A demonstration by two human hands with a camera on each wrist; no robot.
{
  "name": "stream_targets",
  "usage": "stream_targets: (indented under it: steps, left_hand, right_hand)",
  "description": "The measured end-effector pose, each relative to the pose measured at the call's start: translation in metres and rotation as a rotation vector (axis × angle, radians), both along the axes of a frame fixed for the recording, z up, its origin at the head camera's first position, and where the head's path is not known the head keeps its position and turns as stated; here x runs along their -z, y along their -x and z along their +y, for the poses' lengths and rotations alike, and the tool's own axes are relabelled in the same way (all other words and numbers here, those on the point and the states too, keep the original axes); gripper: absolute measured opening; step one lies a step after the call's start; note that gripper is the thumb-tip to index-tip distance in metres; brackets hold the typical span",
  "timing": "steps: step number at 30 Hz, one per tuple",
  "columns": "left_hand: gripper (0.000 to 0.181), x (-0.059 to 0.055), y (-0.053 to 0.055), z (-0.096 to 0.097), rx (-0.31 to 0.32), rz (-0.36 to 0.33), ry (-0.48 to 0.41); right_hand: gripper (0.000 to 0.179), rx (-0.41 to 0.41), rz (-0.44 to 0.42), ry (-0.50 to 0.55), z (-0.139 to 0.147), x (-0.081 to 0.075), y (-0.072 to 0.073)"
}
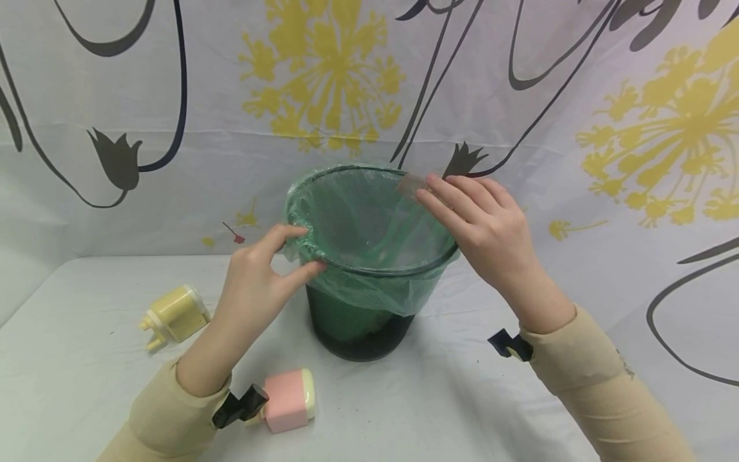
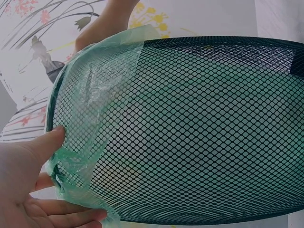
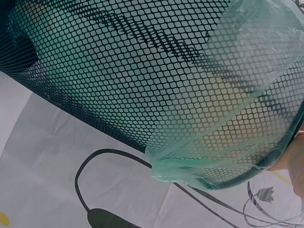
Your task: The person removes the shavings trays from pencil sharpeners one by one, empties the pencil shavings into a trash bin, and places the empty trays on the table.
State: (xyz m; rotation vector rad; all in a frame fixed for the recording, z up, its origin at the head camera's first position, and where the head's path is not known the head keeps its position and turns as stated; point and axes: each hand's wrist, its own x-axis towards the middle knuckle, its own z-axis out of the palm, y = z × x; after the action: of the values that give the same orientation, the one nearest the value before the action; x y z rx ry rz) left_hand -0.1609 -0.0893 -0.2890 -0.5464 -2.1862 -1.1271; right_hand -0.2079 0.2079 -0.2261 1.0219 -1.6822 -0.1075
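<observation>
A dark wire-mesh wastebasket (image 1: 360,346) stands on the white cloth, its mouth tipped toward the camera. It is lined with a thin green garbage bag (image 1: 381,292), whose edge is folded down outside around the rim. On the near left, my left hand (image 1: 256,273) pinches the bunched bag at the rim; the left wrist view shows its thumb (image 2: 51,142) over the plastic. My right hand (image 1: 482,221) reaches over the rim on the right side, fingers nearly straight, holding the bag's edge there. Its thumb is hidden in the head view. A brownish see-through patch shows by its fingertips.
A yellow box-shaped item with a small crank-like handle (image 1: 176,314) lies left of the wastebasket. A similar pink one (image 1: 287,401) lies in front, beside the left sleeve. Behind the wastebasket hangs a white cloth (image 1: 202,212) printed with yellow and grey flowers.
</observation>
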Motion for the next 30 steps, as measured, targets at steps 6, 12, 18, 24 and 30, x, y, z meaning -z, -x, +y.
stream_targets:
  steps: [6,12,18,24,30]
  left_hand:
    - [0.046,0.0002,0.0,-0.0001,-0.003,-0.005,0.008]
    - [0.045,0.0008,0.0003,0.0002,-0.003,0.011,0.008]
    - [0.046,0.0004,0.0,0.0,-0.008,0.014,0.013]
    - [0.045,-0.0003,-0.0001,-0.0002,-0.008,0.01,0.017]
    - [0.045,0.0,0.0002,-0.0006,-0.005,0.018,0.016]
  right_hand:
    - [0.043,0.023,0.007,-0.026,0.0021,-0.0003,0.0008]
    - [0.045,0.036,0.027,-0.046,0.0035,-0.0006,0.0021]
    - [0.047,0.042,0.028,-0.065,0.0048,-0.0006,0.0029]
    - [0.047,0.047,0.061,-0.077,0.0056,-0.0012,0.0061]
    - [0.047,0.046,0.061,-0.081,0.0091,-0.0022,0.0098]
